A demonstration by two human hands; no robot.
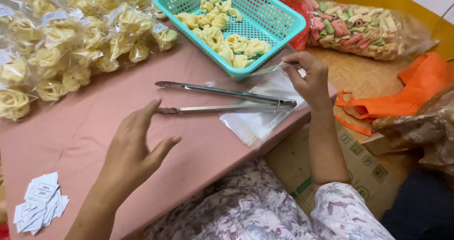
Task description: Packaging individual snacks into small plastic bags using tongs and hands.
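Observation:
My left hand (135, 145) hovers open over the pink table (94, 122), fingers spread, just short of the metal tongs (222, 100) lying on the table. My right hand (309, 79) pinches the top of a clear plastic bag (274, 70) from the stack of clear bags (257, 122) at the table's right edge. A teal basket (272, 20) behind the tongs holds several yellow curled crackers (227, 36).
Many sealed bags of yellow crackers (61, 46) crowd the table's far left. A pile of small white paper labels (40, 209) lies at the near left. A large bag of coloured crackers (359, 27), an orange cloth bag (402, 93) and flattened cardboard (359, 174) lie to the right.

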